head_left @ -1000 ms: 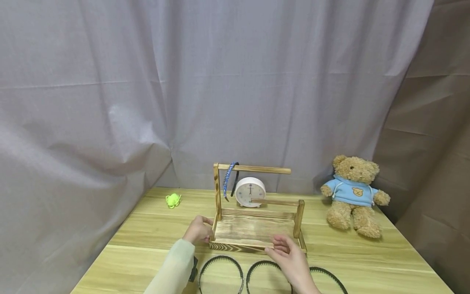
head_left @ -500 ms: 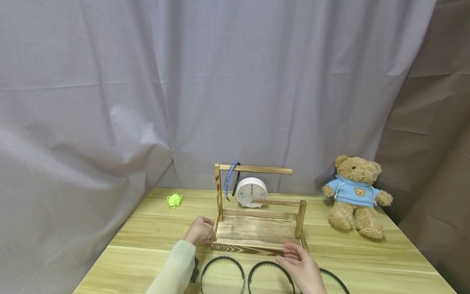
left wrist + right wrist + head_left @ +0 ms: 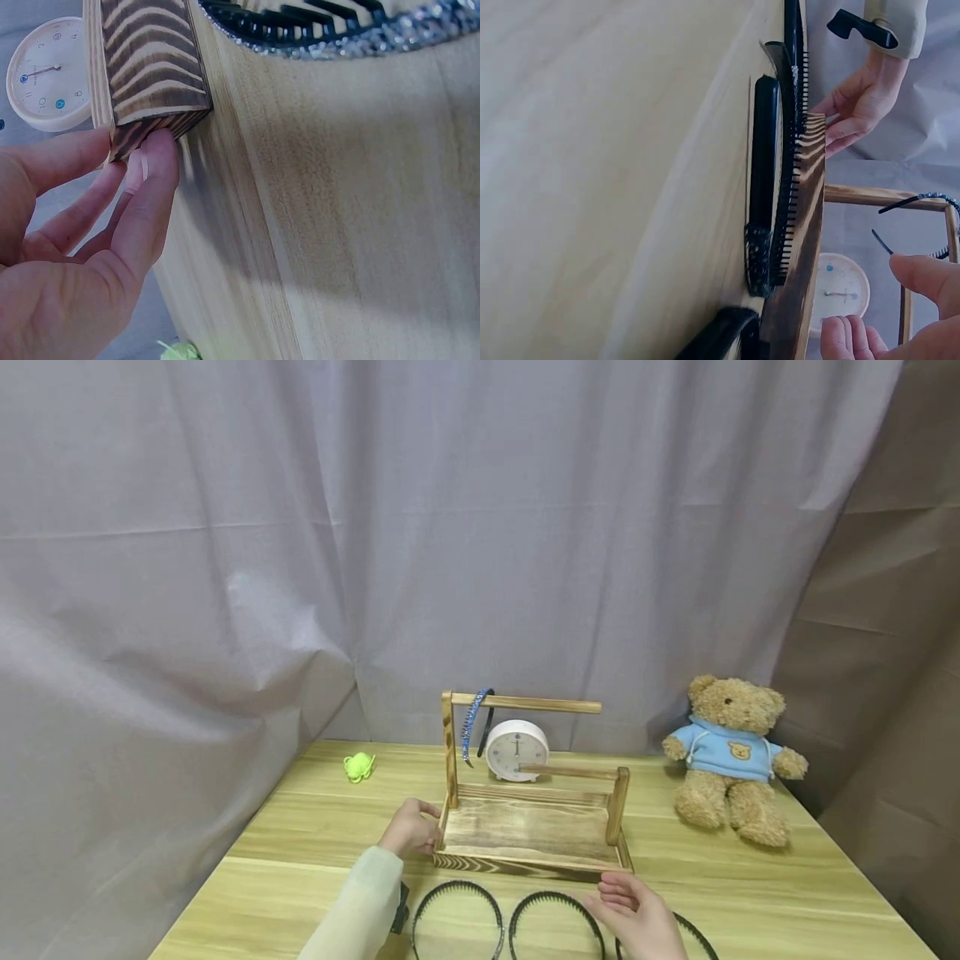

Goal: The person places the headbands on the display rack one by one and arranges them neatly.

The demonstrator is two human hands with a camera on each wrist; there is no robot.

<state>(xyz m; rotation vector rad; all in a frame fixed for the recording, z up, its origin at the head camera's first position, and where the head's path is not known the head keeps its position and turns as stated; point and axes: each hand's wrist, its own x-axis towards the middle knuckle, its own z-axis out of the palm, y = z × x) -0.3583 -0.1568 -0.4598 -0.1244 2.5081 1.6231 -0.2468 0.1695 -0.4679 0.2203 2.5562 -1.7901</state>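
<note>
A wooden rack (image 3: 525,867) with a tray base and two bars stands mid-table. My left hand (image 3: 412,828) pinches its left end; the left wrist view shows thumb and fingers at a corner of the striped wood. From the upper bar hangs a blue glittery headband (image 3: 471,727). In front of the rack lie a left headband (image 3: 457,884), a middle headband (image 3: 555,895) and a right headband (image 3: 697,933), dark and toothed, cut off by the frame edge. Over the gap between the last two, my right hand (image 3: 636,914) hovers with loosely curled fingers, holding nothing.
Behind the rack stands a round white clock (image 3: 517,750). A teddy bear (image 3: 727,760) in a blue hoodie sits at the table's right. At the back left lies a bright green ball of yarn (image 3: 359,767). Grey curtains (image 3: 480,543) hang behind the table.
My right hand has moved right and nearer to me, away from the rack's front edge. My left hand keeps its hold on the rack. The view has shifted slightly.
</note>
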